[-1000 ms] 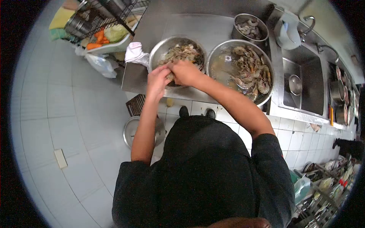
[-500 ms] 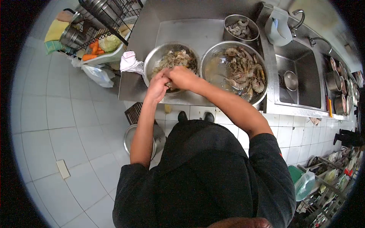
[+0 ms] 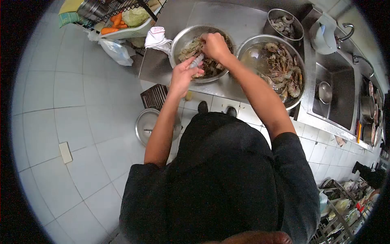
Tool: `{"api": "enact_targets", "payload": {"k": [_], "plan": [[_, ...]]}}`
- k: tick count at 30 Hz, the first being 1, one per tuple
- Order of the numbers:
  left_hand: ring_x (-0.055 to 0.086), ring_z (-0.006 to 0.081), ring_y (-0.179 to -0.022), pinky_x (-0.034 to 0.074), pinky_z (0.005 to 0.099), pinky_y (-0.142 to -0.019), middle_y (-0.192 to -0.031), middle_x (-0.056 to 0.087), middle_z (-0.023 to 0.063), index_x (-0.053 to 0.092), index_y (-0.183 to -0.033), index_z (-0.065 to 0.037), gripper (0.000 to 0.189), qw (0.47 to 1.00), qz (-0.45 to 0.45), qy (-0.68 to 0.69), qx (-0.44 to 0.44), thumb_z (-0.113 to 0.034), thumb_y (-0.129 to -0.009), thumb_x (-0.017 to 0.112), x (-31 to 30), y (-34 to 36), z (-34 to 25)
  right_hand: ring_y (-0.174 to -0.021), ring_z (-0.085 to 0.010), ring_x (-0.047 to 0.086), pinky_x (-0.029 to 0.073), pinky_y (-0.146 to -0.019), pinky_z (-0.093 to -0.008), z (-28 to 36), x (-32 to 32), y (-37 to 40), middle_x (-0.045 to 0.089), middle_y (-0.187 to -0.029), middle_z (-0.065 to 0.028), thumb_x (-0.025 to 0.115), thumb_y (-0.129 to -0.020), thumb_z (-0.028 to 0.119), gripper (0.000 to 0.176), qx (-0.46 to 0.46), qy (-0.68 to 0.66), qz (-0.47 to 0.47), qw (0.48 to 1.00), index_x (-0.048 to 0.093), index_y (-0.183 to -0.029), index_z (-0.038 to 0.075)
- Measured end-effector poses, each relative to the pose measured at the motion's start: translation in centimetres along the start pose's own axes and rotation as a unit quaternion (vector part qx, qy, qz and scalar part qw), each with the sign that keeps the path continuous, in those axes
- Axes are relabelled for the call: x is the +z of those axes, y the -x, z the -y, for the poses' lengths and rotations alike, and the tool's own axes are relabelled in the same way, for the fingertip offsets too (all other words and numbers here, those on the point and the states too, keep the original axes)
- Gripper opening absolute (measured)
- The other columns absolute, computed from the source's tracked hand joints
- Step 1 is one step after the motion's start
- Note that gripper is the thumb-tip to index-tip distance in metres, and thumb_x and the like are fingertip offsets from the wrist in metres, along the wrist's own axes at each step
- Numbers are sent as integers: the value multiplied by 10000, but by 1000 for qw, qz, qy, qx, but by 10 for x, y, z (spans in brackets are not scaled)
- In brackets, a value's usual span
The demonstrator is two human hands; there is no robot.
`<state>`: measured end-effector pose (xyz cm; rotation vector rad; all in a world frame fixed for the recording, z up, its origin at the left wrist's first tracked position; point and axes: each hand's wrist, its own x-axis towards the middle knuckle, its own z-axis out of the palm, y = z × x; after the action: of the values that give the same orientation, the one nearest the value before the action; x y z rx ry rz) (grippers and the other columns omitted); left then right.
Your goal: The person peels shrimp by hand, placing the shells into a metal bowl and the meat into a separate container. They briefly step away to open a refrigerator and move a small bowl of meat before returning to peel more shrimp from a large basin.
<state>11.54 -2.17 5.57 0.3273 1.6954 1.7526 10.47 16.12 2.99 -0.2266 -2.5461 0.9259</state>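
Observation:
A greyish, peeled-looking shrimp (image 3: 196, 61) is pinched between the thumb and fingers of my left hand (image 3: 183, 76), over the near side of a steel bowl (image 3: 175, 49). Shrimp shells (image 3: 191, 49) fill much of that bowl. My right hand (image 3: 215, 48) is above the same bowl, just right of the shrimp, its fingers bunched together; whatever they pinch is hidden. To the right, a larger steel bowl (image 3: 246, 44) holds whole shrimps (image 3: 282, 65) in cloudy water. Behind it, peeled shrimps (image 3: 283, 27) lie in a deep steel pot (image 3: 298, 35).
A white cloth (image 3: 157, 40) lies at the counter's left edge. Beyond it stands a basket (image 3: 136, 31) with carrots and cabbage. On the right is a sink (image 3: 339, 95) with a small metal bowl (image 3: 325, 92). A lidded pot (image 3: 147, 127) stands on the floor below.
My hands have come apart: the right has moved up and away over the bowl, while the left keeps the shrimp, now in plain view. The whole view has shifted and tilted.

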Motion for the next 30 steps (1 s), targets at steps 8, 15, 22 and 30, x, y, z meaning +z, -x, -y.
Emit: {"api": "enact_targets", "payload": {"k": [8, 15, 22, 30], "plan": [[625, 195, -919, 489, 285, -789, -1149, 615, 181, 447, -1280, 94, 408, 994, -5, 107, -5, -6, -892, 520, -12, 10, -18, -1014, -338, 638, 491, -899, -417, -18, 11, -22, 634, -1103, -246, 622, -784, 165, 438, -30, -20, 94, 995, 611, -1202, 38], [607, 181, -840, 482, 280, -738, -979, 629, 122, 486, -1250, 84, 360, 987, -1, 163, -9, -89, -939, 540, -3, -10, -11, -716, -95, 589, 494, -654, -227, 10, -46, 28, 662, -830, -53, 670, -850, 67, 319, 87, -365, 249, 893, 642, -1155, -23], [571, 120, -680, 444, 240, -581, -836, 622, 58, 563, -1223, 49, 335, 998, -38, 40, -21, -92, -921, 583, 22, -2, -11, -606, -104, 605, 504, -567, -260, -6, -56, 45, 672, -734, -80, 637, -835, 32, 247, 92, -311, 200, 925, 684, -1075, -4], [518, 73, -604, 408, 212, -522, -755, 582, 13, 601, -1180, 39, 298, 984, -108, -139, 3, -96, -915, 587, 13, 13, -11, -811, -376, 654, 520, -756, -445, 19, -26, 35, 659, -809, -237, 596, -693, 19, 199, -60, 28, 142, 988, 692, -861, -23]]}}
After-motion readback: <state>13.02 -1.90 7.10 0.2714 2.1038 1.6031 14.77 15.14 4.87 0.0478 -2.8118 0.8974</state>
